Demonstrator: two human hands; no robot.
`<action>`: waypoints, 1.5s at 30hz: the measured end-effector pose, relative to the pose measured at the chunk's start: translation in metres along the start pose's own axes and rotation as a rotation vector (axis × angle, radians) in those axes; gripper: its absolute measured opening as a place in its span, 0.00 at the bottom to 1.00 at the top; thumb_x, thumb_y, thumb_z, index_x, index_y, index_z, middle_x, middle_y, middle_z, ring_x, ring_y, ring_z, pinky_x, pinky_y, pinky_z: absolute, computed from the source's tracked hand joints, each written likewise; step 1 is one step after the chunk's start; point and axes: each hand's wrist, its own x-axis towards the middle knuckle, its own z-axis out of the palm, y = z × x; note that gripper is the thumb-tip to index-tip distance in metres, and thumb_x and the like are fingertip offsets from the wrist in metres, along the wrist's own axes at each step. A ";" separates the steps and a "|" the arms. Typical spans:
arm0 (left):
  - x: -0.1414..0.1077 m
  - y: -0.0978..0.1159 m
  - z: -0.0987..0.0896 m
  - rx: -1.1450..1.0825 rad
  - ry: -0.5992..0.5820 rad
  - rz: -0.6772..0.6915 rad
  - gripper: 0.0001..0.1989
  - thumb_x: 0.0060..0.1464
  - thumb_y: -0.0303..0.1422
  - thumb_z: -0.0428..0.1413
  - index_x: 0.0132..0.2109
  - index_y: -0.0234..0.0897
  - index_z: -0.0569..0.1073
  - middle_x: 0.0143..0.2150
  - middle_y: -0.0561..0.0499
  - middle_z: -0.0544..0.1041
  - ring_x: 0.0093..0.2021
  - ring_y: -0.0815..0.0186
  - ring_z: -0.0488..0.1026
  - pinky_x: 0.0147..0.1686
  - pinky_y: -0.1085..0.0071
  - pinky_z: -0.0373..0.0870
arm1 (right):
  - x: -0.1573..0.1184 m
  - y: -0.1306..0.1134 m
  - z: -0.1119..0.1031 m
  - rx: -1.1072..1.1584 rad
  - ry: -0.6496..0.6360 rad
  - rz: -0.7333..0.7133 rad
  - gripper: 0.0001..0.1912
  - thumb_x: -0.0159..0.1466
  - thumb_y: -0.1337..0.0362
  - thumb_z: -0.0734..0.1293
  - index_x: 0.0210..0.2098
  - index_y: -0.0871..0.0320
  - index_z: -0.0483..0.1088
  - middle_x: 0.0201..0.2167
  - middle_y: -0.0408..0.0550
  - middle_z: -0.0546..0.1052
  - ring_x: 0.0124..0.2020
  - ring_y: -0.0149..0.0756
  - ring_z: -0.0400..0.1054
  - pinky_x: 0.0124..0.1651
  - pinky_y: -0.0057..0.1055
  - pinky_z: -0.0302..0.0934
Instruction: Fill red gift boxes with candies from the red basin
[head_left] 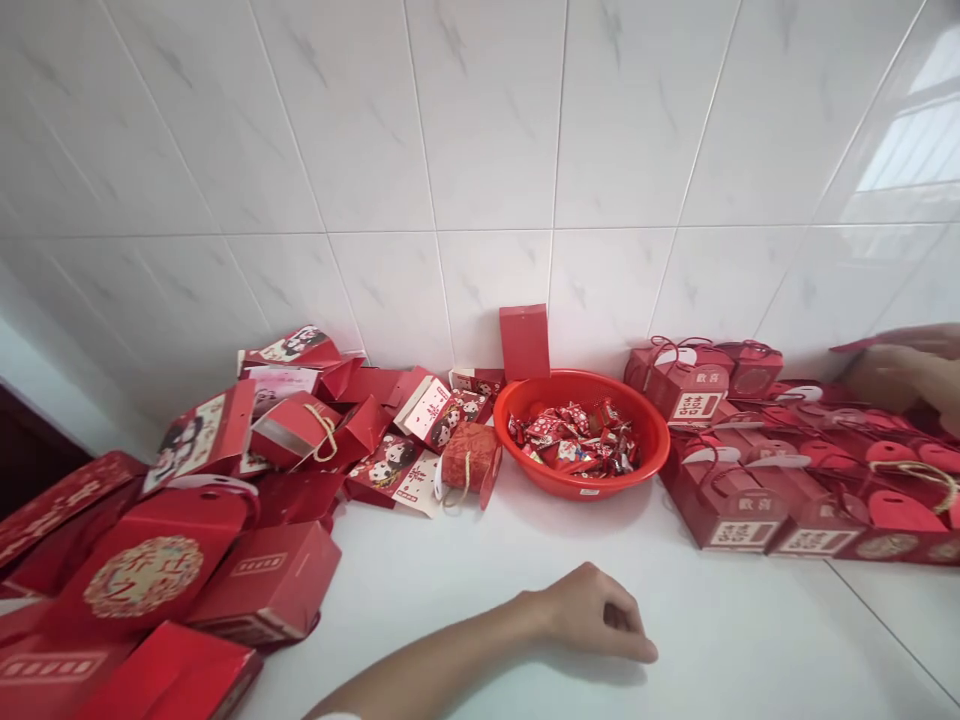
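My left hand (600,615) rests low over the white tabletop, in front of the red plastic basin (656,455). Its fingers are loosely curled, with nothing visible in them. Wrapped candies (574,440) lie in the basin. At the right edge, my right hand (907,372) is blurred above the rows of red gift boxes (739,505). A red edge (862,342) shows just above that hand; whether the hand grips it I cannot tell. Many of these boxes stand upright, several with cord handles. Their fronts carry pale labels.
A loose heap of red gift boxes (262,575) covers the left side. Nearer the basin lie a small red box with a cord handle (469,460) and a printed box (394,470). An upright red box (525,340) stands behind the basin, by the tiled wall (495,150).
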 end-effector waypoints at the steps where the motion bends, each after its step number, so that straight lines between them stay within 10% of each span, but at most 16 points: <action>1: -0.004 0.008 -0.009 -0.020 -0.056 0.018 0.10 0.49 0.39 0.64 0.31 0.35 0.81 0.25 0.53 0.75 0.26 0.70 0.68 0.27 0.75 0.64 | -0.017 -0.026 0.002 0.116 -0.060 0.021 0.18 0.56 0.50 0.70 0.41 0.54 0.76 0.35 0.57 0.79 0.34 0.44 0.74 0.35 0.43 0.68; 5: -0.031 0.048 -0.072 0.187 0.145 0.226 0.11 0.54 0.39 0.61 0.33 0.35 0.81 0.31 0.49 0.80 0.32 0.66 0.74 0.34 0.72 0.69 | -0.098 -0.109 0.007 0.336 -0.630 -0.303 0.20 0.56 0.43 0.70 0.35 0.52 0.78 0.34 0.53 0.80 0.36 0.43 0.75 0.39 0.37 0.71; 7: -0.048 0.061 -0.115 0.307 0.514 0.259 0.09 0.56 0.38 0.59 0.36 0.37 0.80 0.36 0.48 0.81 0.38 0.62 0.76 0.40 0.68 0.72 | -0.136 -0.130 0.011 0.302 -1.046 -0.470 0.18 0.63 0.46 0.66 0.38 0.52 0.78 0.35 0.52 0.80 0.33 0.40 0.75 0.34 0.34 0.71; 10: -0.073 0.065 -0.178 0.567 1.172 0.136 0.08 0.57 0.32 0.58 0.43 0.41 0.78 0.46 0.45 0.80 0.52 0.54 0.75 0.54 0.56 0.70 | -0.176 -0.145 0.020 0.171 -1.323 -0.651 0.17 0.67 0.52 0.64 0.49 0.55 0.75 0.45 0.54 0.80 0.44 0.42 0.75 0.46 0.37 0.70; 12: -0.088 0.058 -0.210 0.637 1.416 -0.066 0.11 0.53 0.29 0.60 0.45 0.40 0.77 0.51 0.41 0.78 0.60 0.48 0.69 0.61 0.49 0.63 | -0.191 -0.152 0.028 0.143 -1.391 -0.710 0.19 0.67 0.54 0.65 0.52 0.56 0.74 0.48 0.54 0.79 0.48 0.44 0.74 0.50 0.37 0.68; 16: -0.104 0.041 -0.239 0.579 1.466 -0.238 0.06 0.49 0.27 0.62 0.37 0.36 0.77 0.43 0.37 0.81 0.52 0.44 0.75 0.51 0.50 0.69 | -0.200 -0.166 0.041 0.175 -1.383 -0.761 0.20 0.67 0.54 0.66 0.54 0.58 0.73 0.50 0.55 0.79 0.49 0.44 0.73 0.51 0.37 0.66; 24: -0.114 0.076 -0.253 0.549 1.611 -0.078 0.10 0.61 0.31 0.51 0.37 0.32 0.77 0.39 0.44 0.82 0.40 0.59 0.76 0.41 0.67 0.68 | -0.196 -0.171 0.055 0.214 -1.275 -0.751 0.19 0.67 0.54 0.65 0.53 0.57 0.72 0.49 0.54 0.79 0.48 0.43 0.73 0.49 0.36 0.67; 28: -0.117 0.115 -0.238 0.589 1.547 0.220 0.12 0.60 0.37 0.54 0.37 0.34 0.77 0.32 0.51 0.80 0.31 0.66 0.72 0.31 0.73 0.66 | -0.183 -0.167 0.055 0.304 -1.144 -0.692 0.17 0.68 0.54 0.64 0.51 0.57 0.73 0.47 0.54 0.80 0.46 0.41 0.74 0.49 0.34 0.67; 33: -0.105 0.140 -0.179 0.647 1.078 0.456 0.11 0.62 0.37 0.54 0.36 0.37 0.76 0.33 0.51 0.79 0.36 0.66 0.74 0.37 0.73 0.69 | -0.173 -0.165 0.056 0.430 -1.016 -0.570 0.17 0.69 0.52 0.62 0.41 0.57 0.75 0.40 0.51 0.81 0.41 0.38 0.75 0.44 0.31 0.69; 38: -0.083 0.131 -0.131 0.627 0.710 0.504 0.10 0.66 0.34 0.51 0.37 0.37 0.75 0.31 0.52 0.76 0.31 0.68 0.71 0.34 0.73 0.68 | -0.169 -0.161 0.054 0.472 -1.002 -0.543 0.16 0.69 0.51 0.63 0.43 0.56 0.75 0.39 0.49 0.81 0.38 0.36 0.74 0.41 0.28 0.68; 45: -0.060 0.094 -0.114 0.509 0.535 0.392 0.12 0.66 0.34 0.50 0.36 0.37 0.75 0.33 0.50 0.75 0.34 0.67 0.70 0.37 0.72 0.66 | -0.165 -0.150 0.069 0.321 -1.255 -0.605 0.21 0.70 0.52 0.61 0.57 0.53 0.72 0.41 0.48 0.81 0.37 0.36 0.74 0.39 0.29 0.66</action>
